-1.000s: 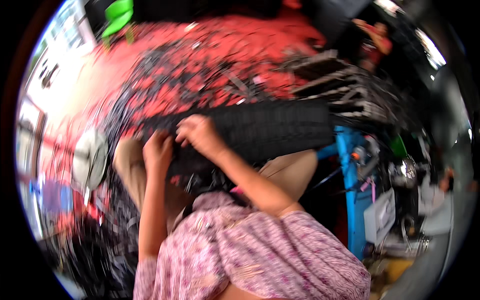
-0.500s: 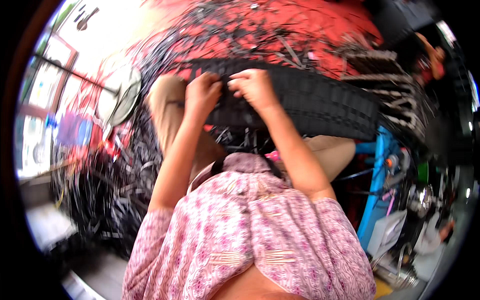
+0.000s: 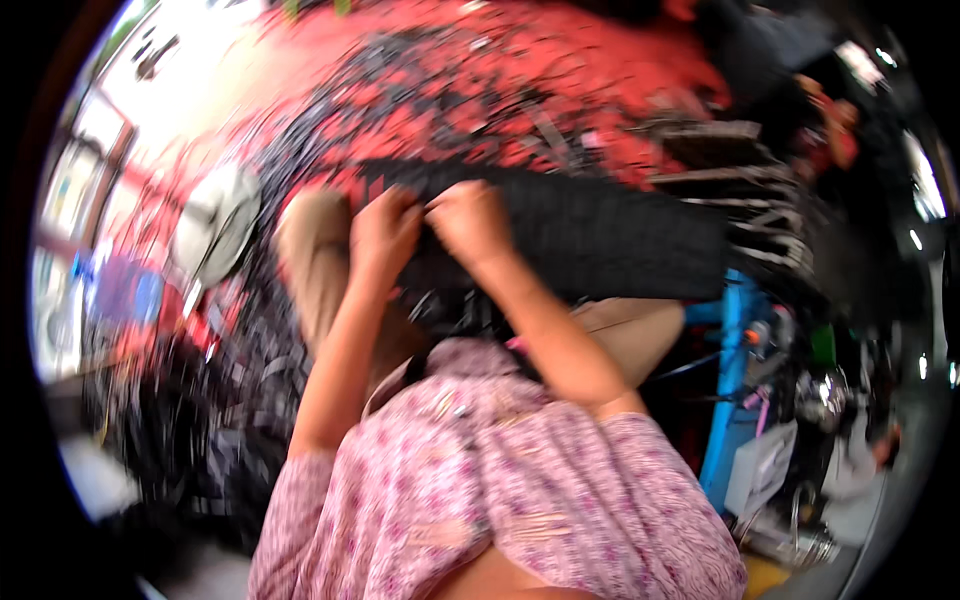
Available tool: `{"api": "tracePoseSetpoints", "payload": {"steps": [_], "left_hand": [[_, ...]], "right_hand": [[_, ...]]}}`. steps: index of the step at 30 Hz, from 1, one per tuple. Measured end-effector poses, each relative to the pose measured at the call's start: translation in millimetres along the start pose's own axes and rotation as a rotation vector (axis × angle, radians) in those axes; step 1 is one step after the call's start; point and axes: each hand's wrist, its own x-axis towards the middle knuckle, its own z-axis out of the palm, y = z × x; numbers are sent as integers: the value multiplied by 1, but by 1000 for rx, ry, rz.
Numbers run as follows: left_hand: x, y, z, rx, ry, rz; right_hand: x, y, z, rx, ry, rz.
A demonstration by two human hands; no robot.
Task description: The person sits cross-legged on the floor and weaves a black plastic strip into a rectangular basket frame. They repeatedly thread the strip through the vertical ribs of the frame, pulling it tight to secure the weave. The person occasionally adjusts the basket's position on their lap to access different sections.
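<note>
Blk panel (image 3: pixel 620 238) looks matt & shirt (image 3: pixel 590 470) is prtd cloth.

No legible lettering, numbers or signs anywhere

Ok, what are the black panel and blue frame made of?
Panel: likely woven plastic or rubber strips, matte black; faint banding suggests it, but blur leaves it open.
Blue frame: plastic or painted metal, smooth-looking; the even colour fits both.

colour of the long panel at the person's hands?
The long panel is black; it shows best in the head view, the only one, though blur hides finer pattern.
</note>
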Motion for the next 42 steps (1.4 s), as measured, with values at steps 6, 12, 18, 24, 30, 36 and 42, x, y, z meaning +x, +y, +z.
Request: {"api": "tracePoseSetpoints", "payload": {"steps": [6, 12, 18, 24, 30, 36, 42], "left_hand": [[11, -4, -10, 118, -133, 73], [16, -3, -17, 321, -136, 241], [26, 19, -31, 500, -305, 158], [41, 11, -31, 340, -354, 149], [39, 1, -32, 79, -393, 62], [32, 7, -40, -57, -345, -29], [25, -6, -67, -160, -234, -110]], "right_hand": [[7, -4, 8, 0, -99, 278], [10, -1, 8, 68, -151, 334], [8, 2, 11, 107, -143, 347], [6, -2, 16, 58, -91, 367], [3, -15, 9, -3, -91, 322], [-3, -40, -29, -84, -85, 150], [-39, -37, -78, -140, -242, -65]]}}
